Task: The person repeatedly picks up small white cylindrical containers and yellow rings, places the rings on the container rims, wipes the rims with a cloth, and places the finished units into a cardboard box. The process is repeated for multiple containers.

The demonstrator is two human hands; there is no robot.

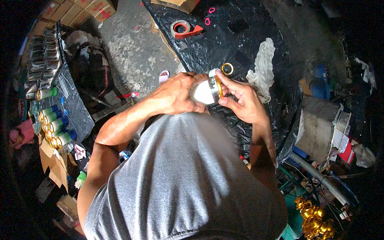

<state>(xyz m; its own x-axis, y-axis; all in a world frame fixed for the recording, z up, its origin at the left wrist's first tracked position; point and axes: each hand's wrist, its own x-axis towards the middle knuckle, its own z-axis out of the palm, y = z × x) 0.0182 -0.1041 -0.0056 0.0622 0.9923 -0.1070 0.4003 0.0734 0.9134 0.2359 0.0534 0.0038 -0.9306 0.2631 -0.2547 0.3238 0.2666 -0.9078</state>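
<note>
View: head camera, looking down on both hands at the table [236, 36], which is covered in creased black plastic sheeting.
Canister: a short cylinder [203, 93] with a gold rim [219, 86], held between both hands over the table's near end, close to its left edge; the pale body is washed out by glare, so its surface detail cannot be told.
Left hand: curled around the body of the cylinder [182, 94], back of the hand upward, fingers bent.
Right hand: pinching the gold-rimmed end between thumb and index finger [245, 100]; the other fingers are loosely bent.
Loose ring: one gold ring [227, 69] on the sheeting, just beyond the right hand.
Cloth: crumpled white cloth [264, 64], toward the table's right edge.
Tape: red tape dispenser with a roll [187, 30], near the table's left edge.
Pink bands: two small loops [209, 16], toward the far edge.
Carton: part of a cardboard box [180, 5] at the far edge.
Side stock: a cluster of gold-rimmed canisters [55, 125] at the person's left, on a separate surface; upright or lying cannot be told.
Ring bunch: shiny gold rings [314, 220], heaped at the person's right.
</note>
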